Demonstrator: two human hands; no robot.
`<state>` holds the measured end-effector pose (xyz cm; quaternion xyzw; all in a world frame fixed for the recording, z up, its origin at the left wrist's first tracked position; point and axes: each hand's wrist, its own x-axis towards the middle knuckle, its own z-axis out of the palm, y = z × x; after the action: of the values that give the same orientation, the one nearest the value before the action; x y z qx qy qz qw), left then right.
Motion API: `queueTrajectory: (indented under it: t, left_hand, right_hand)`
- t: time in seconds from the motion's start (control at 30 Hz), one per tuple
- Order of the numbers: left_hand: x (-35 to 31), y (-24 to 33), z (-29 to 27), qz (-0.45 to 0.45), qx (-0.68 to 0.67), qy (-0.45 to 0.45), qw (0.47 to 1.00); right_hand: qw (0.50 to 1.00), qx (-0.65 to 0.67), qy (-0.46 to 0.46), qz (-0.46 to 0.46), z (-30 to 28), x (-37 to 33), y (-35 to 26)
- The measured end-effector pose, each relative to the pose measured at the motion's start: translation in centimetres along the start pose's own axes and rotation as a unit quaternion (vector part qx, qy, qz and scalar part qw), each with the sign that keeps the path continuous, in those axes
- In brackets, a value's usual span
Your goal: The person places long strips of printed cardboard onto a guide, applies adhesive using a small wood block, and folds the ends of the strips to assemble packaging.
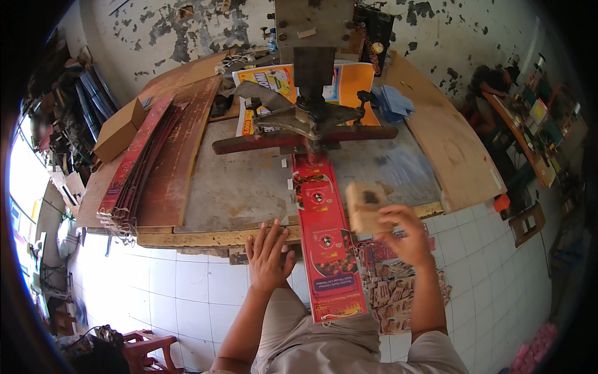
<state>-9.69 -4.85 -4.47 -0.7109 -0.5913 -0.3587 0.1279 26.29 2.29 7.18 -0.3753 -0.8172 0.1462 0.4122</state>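
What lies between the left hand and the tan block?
The red strip, in the head view; the tan block is in the right hand.

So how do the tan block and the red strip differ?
The block is short and chunky; the strip is long and narrow. The block is tan with a dark patch; the strip is red with print. The right hand holds the block; the strip runs from the press past the table edge.

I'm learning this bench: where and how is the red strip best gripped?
Likely pinch the red strip by its near end, thumb on top, from the person's side: that end overhangs the table, while the far end reaches the press.
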Motion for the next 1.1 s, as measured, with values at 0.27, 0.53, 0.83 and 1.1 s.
queueTrajectory:
  t: [0.27, 0.53, 0.83, 1.1]
  left_hand:
    - [-1.2, -0.5, 3.6, 0.02, 0.051, 0.067, 0.996]
    - [-1.9, -1.1, 3.5, 0.018, 0.052, 0.071, 0.996]
    - [-2.2, -1.4, 4.1, 0.029, 0.064, 0.081, 0.994]
    - [-2.1, -1.2, 4.2, 0.037, 0.07, 0.076, 0.994]
  right_hand:
    - [0.972, -0.14, 0.156, 0.104, -4.3, -1.2, 10.1]
    - [0.955, -0.232, 0.183, 0.001, 5.5, -3.2, 6.2]
    - [0.93, -0.244, 0.276, -0.012, 12.8, -5.6, 8.8]
    - [0.94, -0.229, 0.253, 0.011, 12.4, -6.0, 8.3]
